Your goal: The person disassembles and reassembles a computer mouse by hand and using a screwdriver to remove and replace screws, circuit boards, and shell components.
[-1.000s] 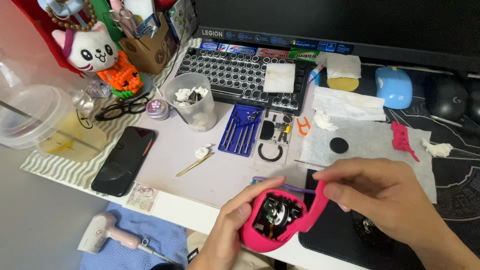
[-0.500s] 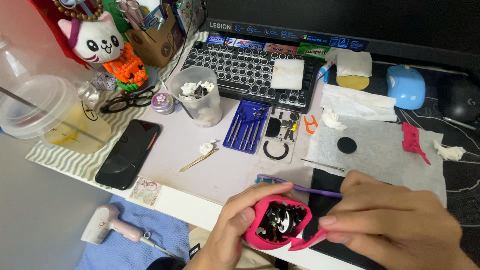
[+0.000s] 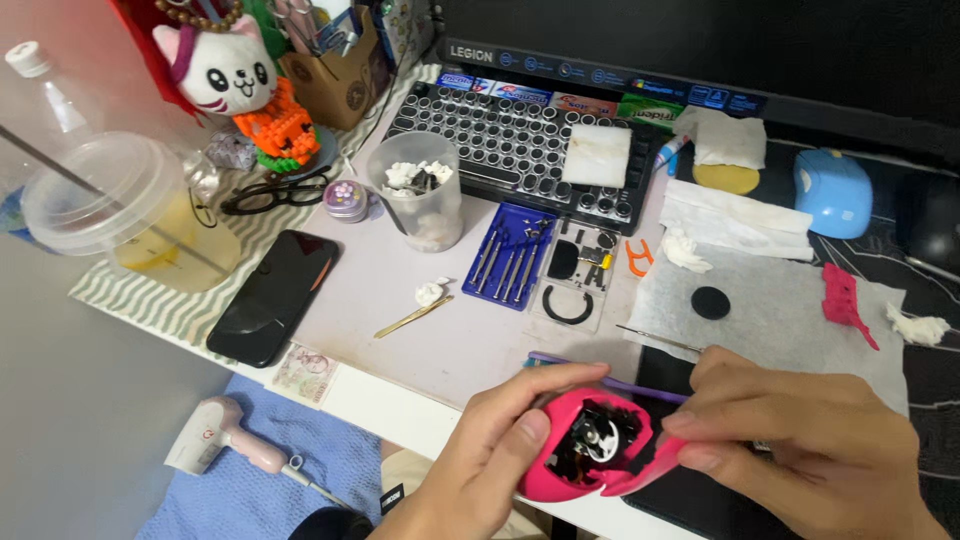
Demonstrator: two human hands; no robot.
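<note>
Both hands, left (image 3: 480,460) and right (image 3: 810,440), cradle the opened pink shell (image 3: 590,450) between them.

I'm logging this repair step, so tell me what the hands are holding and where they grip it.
The left hand cups the opened pink plastic shell by its left rim; the right hand pinches its right edge.

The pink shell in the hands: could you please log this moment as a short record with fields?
held thing: pink shell, opened, dark inner parts and a white piece visible
left hand: cups the shell from the left, thumb on its rim
right hand: fingertips on the shell's right edge
just behind: purple stick on the desk
further back: blue tool tray, keyboard, plastic cup
left of desk: black phone
</note>
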